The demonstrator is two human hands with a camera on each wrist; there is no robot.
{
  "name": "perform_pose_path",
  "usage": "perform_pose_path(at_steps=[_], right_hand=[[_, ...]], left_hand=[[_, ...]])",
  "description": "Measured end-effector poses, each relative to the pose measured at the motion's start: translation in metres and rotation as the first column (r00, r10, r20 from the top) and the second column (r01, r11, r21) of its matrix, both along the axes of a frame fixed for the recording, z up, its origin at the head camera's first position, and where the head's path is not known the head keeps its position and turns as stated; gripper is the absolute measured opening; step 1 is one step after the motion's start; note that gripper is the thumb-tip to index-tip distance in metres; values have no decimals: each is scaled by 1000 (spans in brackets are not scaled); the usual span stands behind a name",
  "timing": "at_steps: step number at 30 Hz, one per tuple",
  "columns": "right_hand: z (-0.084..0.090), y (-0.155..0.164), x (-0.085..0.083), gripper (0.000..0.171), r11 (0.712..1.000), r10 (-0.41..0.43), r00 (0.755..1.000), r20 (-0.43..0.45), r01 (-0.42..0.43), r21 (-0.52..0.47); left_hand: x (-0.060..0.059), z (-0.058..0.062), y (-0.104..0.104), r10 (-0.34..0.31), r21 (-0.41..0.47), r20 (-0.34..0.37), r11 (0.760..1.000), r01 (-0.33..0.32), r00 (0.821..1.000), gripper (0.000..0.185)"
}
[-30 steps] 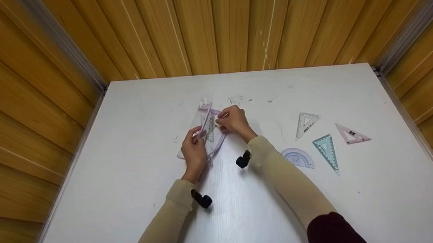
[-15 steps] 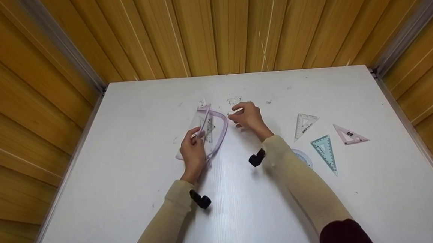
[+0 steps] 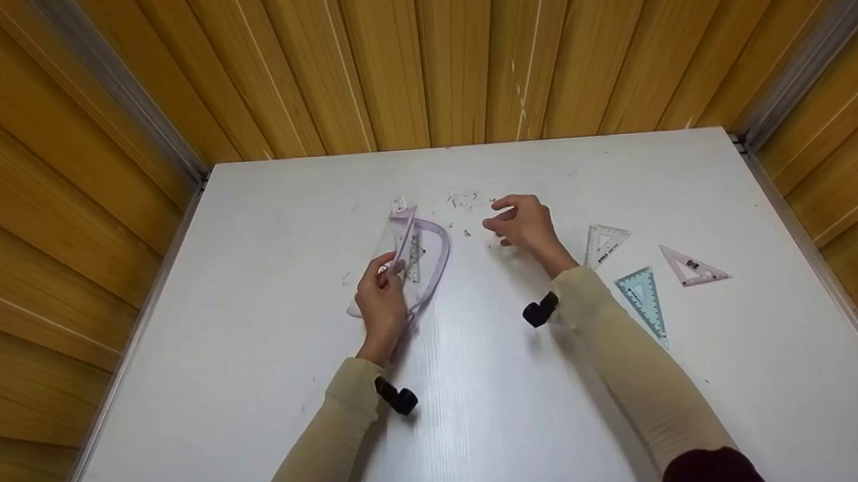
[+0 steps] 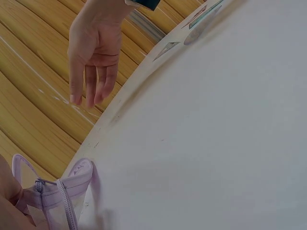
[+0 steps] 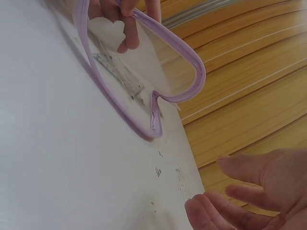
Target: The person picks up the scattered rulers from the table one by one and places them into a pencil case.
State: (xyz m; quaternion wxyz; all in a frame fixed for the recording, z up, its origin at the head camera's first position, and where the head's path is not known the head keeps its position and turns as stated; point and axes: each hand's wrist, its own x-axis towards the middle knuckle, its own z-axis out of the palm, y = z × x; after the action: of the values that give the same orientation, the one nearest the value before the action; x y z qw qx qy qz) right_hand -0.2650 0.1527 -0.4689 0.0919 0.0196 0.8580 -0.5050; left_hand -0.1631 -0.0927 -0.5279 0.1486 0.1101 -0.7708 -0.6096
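My left hand (image 3: 382, 303) pinches the edge of a clear zip pouch with lilac trim (image 3: 443, 259), left of the table's middle. Its mouth gapes toward the right. Inside lies a clear ruler-like piece with printed marks (image 5: 122, 74), best seen in the right wrist view; its full shape is partly hidden. Off to the pouch's right, above the table, my right hand (image 3: 526, 226) is raised with fingers loosely bent and nothing between them. Nearest to it lies a clear set square (image 3: 606, 243), its lower tip covered by the sleeve.
A teal set square (image 3: 645, 298) and a pink set square (image 3: 691, 266) lie at the right of the white table (image 3: 253, 281). A blue protractor (image 4: 201, 28) shows in the left wrist view. Wood-grain panels (image 3: 455, 60) rise behind the table.
My right hand has drawn out of the pouch and moved right, its arm now covering the protractor in the head view. The left hand keeps its hold on the pouch.
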Motion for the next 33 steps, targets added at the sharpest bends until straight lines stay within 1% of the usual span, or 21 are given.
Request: perform_pose_path(at_steps=[4,12,18,24,28,33], right_hand=[[2,14,1,47,1000,-21,1000,15,20,15],[4,40,3,49,997,-54,998,27,53,48],[1,60,8,51,995,-77,997,25,75,61],[0,79,15,53,994,-92,996,8,92,60],[-2,92,19,54,992,-111,994,0,111,59],[-2,109,27,56,986,-154,988,20,152,70]], left_hand=[[0,0,1,-1,-13,0,1000,1,1000,35],[0,0,3,10,18,13,1000,-11,1000,34],[-1,0,3,2,36,1,999,-2,1000,33],[-1,1,3,-4,23,5,1000,4,1000,33],[-1,0,2,-10,10,-8,1000,10,1000,34],[-1,-1,2,-12,-16,-22,1000,11,1000,36]])
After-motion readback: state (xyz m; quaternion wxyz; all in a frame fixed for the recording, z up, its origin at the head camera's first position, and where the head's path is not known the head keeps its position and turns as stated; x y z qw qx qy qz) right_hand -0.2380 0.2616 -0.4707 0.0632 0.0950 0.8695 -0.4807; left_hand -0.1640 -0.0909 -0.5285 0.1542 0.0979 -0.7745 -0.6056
